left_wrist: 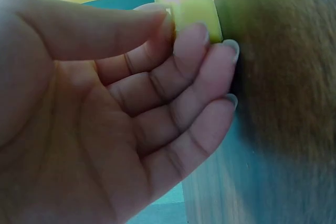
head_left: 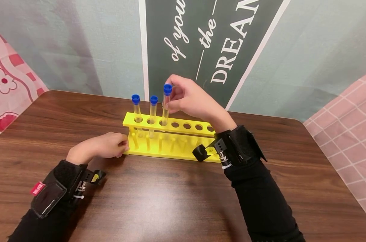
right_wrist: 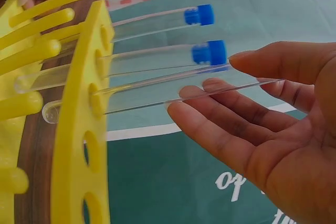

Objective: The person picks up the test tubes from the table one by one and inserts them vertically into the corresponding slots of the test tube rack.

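Note:
A yellow test tube rack (head_left: 201,156) stands on the table. Two clear test tubes with blue caps, the left tube (head_left: 137,110) and the middle tube (head_left: 153,111), stand in its first two holes. My right hand (head_left: 191,99) holds a third blue-capped test tube (head_left: 166,109) between thumb and fingers. In the right wrist view that tube (right_wrist: 157,94) passes through the third hole, its rounded end below the top bar; its cap is hidden there by the thumb. My left hand (head_left: 108,145) grips the rack's left end low down, thumb and fingertips against the yellow edge (left_wrist: 197,19).
Several holes to the right of the third tube hold nothing, and a row of yellow pegs (head_left: 160,143) rises from the rack's base. Behind the brown wooden table (head_left: 158,198) hangs a cloth with white lettering (head_left: 234,43). My right wrist's camera (head_left: 201,153) overlaps the rack's right end.

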{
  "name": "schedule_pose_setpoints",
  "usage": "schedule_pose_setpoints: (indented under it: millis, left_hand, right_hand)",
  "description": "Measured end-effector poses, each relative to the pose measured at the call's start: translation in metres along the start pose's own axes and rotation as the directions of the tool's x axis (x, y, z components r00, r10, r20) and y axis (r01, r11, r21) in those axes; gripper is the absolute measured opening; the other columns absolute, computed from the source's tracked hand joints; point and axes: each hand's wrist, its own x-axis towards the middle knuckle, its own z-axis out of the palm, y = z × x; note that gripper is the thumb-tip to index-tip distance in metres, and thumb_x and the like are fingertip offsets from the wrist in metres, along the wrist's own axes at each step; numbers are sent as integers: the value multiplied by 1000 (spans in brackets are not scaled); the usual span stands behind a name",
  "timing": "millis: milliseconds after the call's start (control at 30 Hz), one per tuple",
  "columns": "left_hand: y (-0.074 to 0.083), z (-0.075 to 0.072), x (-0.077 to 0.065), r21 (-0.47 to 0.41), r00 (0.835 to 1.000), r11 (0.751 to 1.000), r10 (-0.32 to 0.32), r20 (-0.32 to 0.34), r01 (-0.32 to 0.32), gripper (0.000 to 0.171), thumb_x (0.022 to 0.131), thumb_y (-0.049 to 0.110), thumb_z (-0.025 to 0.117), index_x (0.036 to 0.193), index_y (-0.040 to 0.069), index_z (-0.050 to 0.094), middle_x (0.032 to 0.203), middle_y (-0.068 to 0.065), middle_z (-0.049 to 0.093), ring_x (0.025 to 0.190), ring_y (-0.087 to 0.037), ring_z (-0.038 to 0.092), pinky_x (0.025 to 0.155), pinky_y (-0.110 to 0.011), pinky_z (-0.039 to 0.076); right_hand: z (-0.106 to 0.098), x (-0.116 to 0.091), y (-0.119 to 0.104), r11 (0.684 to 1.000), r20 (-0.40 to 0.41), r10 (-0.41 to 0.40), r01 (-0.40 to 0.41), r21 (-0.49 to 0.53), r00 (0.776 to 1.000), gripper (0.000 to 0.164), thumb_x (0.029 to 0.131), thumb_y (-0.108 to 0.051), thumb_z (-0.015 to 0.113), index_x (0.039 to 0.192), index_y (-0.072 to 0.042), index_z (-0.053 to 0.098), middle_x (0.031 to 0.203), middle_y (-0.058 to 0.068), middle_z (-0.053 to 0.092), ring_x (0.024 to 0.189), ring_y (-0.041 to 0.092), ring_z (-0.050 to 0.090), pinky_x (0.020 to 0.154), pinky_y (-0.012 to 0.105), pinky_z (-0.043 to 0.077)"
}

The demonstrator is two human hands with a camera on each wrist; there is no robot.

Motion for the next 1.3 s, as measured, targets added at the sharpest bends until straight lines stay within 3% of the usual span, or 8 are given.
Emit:
schedule_pose_setpoints:
  millis: [433, 867, 1133, 1300]
  left_hand:
    - [0, -2, 0, -23, 1000, 999, -23, 11, 24, 12, 91, 6, 47, 80, 2, 52, 62, -2, 48, 55, -14, 40, 54, -28, 34]
    - [-3, -5, 3, -20, 1000, 1000, -6, 16, 7, 13, 91, 7, 47, 80, 3, 52, 62, -2, 48, 55, -14, 40, 53, -28, 33]
    - [-4, -7, 4, -20, 1000, 1000, -6, 20, 7, 12, 91, 6, 47, 80, 3, 52, 62, -2, 48, 55, -14, 40, 53, -28, 33]
    - [-4, -8, 4, -13, 1000, 1000, -5, 18, 5, 13, 91, 6, 47, 79, 3, 52, 62, -1, 48, 55, -14, 40, 53, -28, 33]
  right_hand:
    - [5, 5, 12, 993, 12, 38, -37, -110, 999, 20, 80, 8, 59, 93, -2, 46, 79, 16, 58, 76, 29, 58, 70, 37, 49]
    - [10, 6, 25, 986, 21, 112, -108, -129, 994, 17, 83, 4, 57, 95, -3, 47, 82, 13, 58, 76, 32, 58, 68, 41, 49]
    - [8, 6, 27, 978, 16, 111, -106, -177, 994, 17, 84, 2, 58, 96, -2, 48, 83, 12, 61, 72, 32, 59, 51, 31, 42]
    - [8, 8, 28, 980, 13, 101, -97, -173, 995, 18, 83, 2, 59, 95, -2, 48, 84, 11, 61, 76, 28, 61, 55, 32, 44]
